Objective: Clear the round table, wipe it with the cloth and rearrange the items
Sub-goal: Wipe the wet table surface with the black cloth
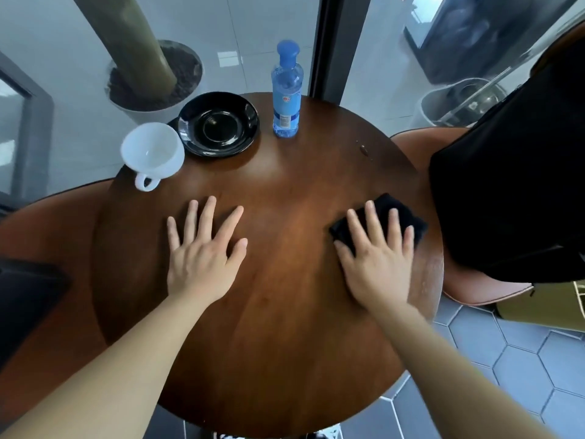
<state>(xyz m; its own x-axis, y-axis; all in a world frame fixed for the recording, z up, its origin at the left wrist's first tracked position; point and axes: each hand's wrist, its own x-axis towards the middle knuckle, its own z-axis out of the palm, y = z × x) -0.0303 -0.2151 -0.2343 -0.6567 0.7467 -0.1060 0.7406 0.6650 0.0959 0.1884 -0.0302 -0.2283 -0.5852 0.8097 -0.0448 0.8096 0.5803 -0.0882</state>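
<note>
Half or so of the black cloth (399,213) is hidden under the right hand (376,264), whose straight, spread fingers press flat on it. Only its far corner shows past the fingertips, which are a little blurred. The left hand (202,258) lies flat on the bare desk (285,327), fingers spread, holding nothing, well apart from the right one. The desk's near edge is cut off below the forearms. Right of the right hand a black mass (506,185) sits on an orange chair (474,282); bag or garment, I cannot tell. Left of the left hand is a second brown seat (47,236) with a dark flat thing (22,299) on it, cut by the frame.

One white cup (152,153) stands beyond the left hand at the desk's far-left edge, its handle turned toward the hands. One black saucer (218,123) sits just beside it, farther off; whether they touch is unclear. One clear water bottle (286,90) with a blue cap stands upright beyond the gap between the hands. One small dark speck (364,149) lies beyond the right hand.

The desk is round, dark polished wood with a soft sheen. Grey hexagonal floor tiles (512,359) show under the right forearm. Past the cup stands a pale planter (152,87) of soil with a thick trunk.
</note>
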